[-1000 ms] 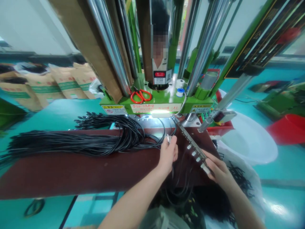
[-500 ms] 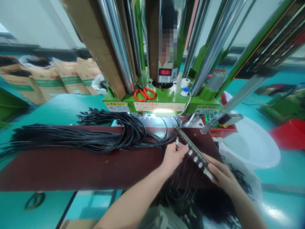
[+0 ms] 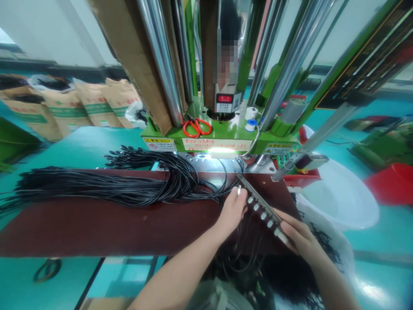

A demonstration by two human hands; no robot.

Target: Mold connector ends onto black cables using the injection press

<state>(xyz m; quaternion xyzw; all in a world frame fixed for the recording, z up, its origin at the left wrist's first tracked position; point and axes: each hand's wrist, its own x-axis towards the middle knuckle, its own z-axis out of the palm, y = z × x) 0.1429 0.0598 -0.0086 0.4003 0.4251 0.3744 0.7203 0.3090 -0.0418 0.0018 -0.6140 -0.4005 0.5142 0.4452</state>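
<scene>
On your green press (image 3: 292, 138), the left label (image 3: 159, 144) bears a red prohibition sign, the right label (image 3: 278, 149) a warning triangle; you'll find the red handwriting on the strip (image 3: 216, 144) too blurred to read.

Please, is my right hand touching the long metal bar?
Touching: the head view shows the right hand gripping the metal bar at its near end.

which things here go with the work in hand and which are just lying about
Likely in use:
- metal bar, in the right hand
- small metal piece, in the left hand
- black cables, on the brown tabletop

Apparently lying about:
- red-handled scissors
- blue-and-white spool
- paper sacks
- red bucket
</scene>
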